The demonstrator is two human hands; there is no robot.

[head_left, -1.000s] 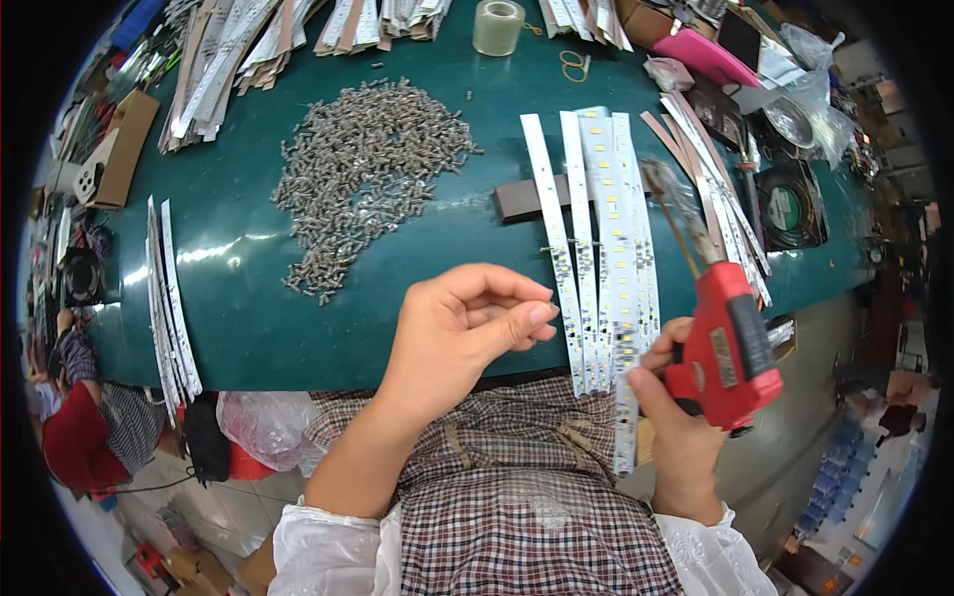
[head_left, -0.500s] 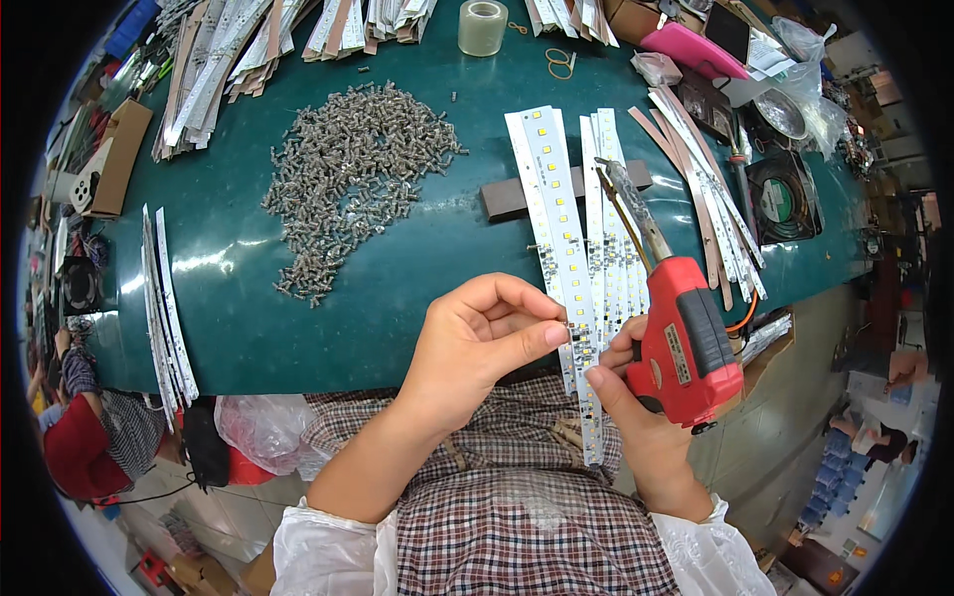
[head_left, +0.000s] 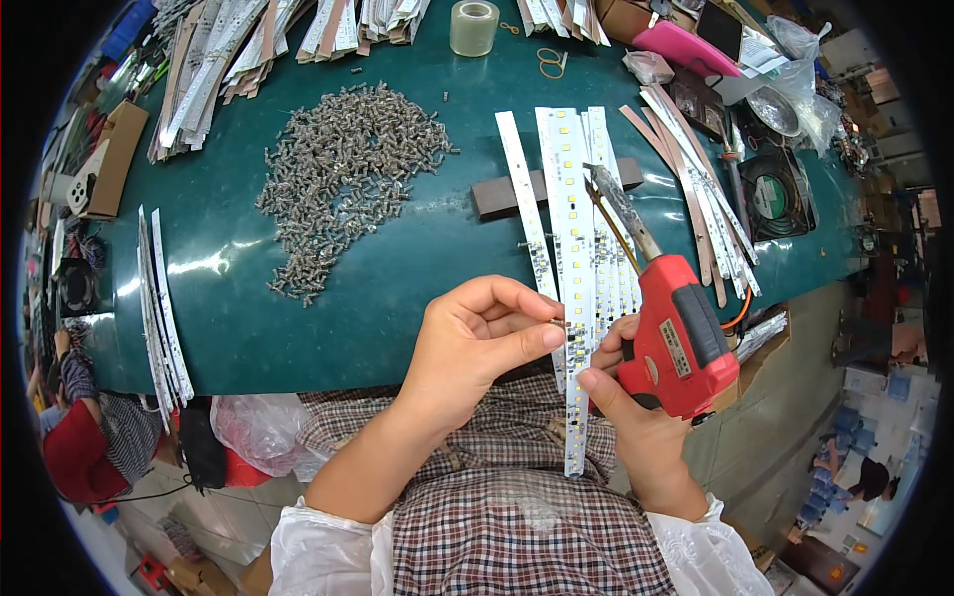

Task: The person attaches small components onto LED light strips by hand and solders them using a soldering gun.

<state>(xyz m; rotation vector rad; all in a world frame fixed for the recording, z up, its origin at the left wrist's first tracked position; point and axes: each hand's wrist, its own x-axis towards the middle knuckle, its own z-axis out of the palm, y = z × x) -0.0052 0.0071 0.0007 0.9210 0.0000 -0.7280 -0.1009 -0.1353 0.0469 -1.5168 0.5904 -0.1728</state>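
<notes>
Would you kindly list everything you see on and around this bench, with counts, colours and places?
table: one, dark green, across the middle
screws: one large heap, silver, table's centre-left
LED strips: several, white, laid side by side right of the heap
loose strips: a few, white, table's left edge
strip stacks: many, pale, along the far edge
tape roll: one, clear, far edge
block: one, dark brown, under the LED strips
fan: one, black, far right
soldering gun: one, red, in the right hand
left hand: pinching something small, too small to tell, at a strip
right hand: gripping the gun
</notes>
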